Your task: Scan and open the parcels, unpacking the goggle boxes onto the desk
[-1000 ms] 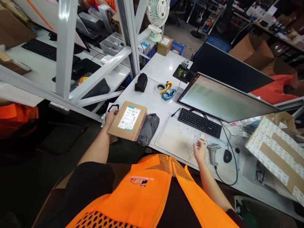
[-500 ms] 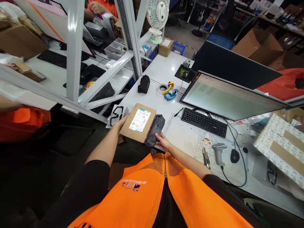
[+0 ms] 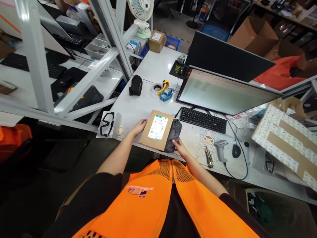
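A flat brown cardboard box (image 3: 145, 140) with a white shipping label (image 3: 158, 127) lies at the desk's front edge. Against its right side is a black plastic bag (image 3: 173, 136), its contents hidden. My left hand (image 3: 139, 128) is just left of the box, fingers loosely extended near its edge; whether the tips touch it I cannot tell. My right hand (image 3: 180, 147) grips the bag's lower right side, thumb on top and the other fingers partly hidden beneath.
A white box with a black outline (image 3: 107, 125) stands left. Behind are a black pouch (image 3: 136, 85), tape dispensers (image 3: 166, 94) and a monitor (image 3: 223, 94). A keyboard (image 3: 203, 119), utility knife (image 3: 208, 156), barcode scanner (image 3: 220, 149) and mouse (image 3: 236, 151) lie right.
The cardboard box and black bag have moved right and further onto the desk. My left hand has come away from under the box's left side. My right hand stays at the bag.
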`<action>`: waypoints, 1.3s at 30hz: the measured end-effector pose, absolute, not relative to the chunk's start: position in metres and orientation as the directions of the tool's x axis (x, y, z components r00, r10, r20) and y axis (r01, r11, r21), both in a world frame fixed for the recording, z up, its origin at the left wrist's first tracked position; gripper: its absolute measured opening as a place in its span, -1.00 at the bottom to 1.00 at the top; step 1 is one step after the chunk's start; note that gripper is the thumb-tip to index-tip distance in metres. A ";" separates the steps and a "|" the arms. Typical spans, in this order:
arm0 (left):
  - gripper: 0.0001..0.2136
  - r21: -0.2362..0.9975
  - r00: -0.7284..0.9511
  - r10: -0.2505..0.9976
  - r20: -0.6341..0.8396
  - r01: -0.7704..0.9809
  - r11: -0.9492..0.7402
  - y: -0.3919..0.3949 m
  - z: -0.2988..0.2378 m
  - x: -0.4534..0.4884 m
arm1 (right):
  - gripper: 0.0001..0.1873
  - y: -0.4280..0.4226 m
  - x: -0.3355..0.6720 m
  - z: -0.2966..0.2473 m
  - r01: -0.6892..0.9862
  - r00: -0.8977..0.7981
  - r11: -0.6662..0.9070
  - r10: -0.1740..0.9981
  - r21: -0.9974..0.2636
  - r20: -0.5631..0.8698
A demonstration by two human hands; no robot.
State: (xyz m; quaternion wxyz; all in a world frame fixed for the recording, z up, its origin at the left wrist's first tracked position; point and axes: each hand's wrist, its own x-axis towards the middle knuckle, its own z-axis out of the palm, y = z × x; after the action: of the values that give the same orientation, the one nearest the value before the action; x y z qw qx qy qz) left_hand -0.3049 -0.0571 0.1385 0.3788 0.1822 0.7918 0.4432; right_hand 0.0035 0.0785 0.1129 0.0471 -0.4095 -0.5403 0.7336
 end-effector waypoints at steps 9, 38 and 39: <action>0.29 0.512 -0.821 0.513 -0.252 0.337 0.790 -0.055 0.223 -0.179 | -0.10 0.157 0.084 0.100 0.631 -0.447 -0.077 0.777 -0.772 -0.444; 0.21 0.227 -0.617 0.757 -0.218 0.722 0.654 0.062 0.144 0.060 | -0.31 0.337 0.234 0.086 0.868 -0.464 0.414 0.874 -0.274 -0.148; 0.21 0.199 -0.608 0.757 -0.238 0.733 0.651 0.062 0.137 0.060 | -0.31 0.347 0.221 0.088 0.860 -0.492 0.443 0.852 -0.252 -0.180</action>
State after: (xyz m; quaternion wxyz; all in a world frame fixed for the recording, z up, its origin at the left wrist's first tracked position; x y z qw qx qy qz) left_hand 0.0600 0.0616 0.1373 0.1520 0.4159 0.8957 0.0406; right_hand 0.2212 0.3467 0.0878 -0.0133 -0.5040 -0.8493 0.1562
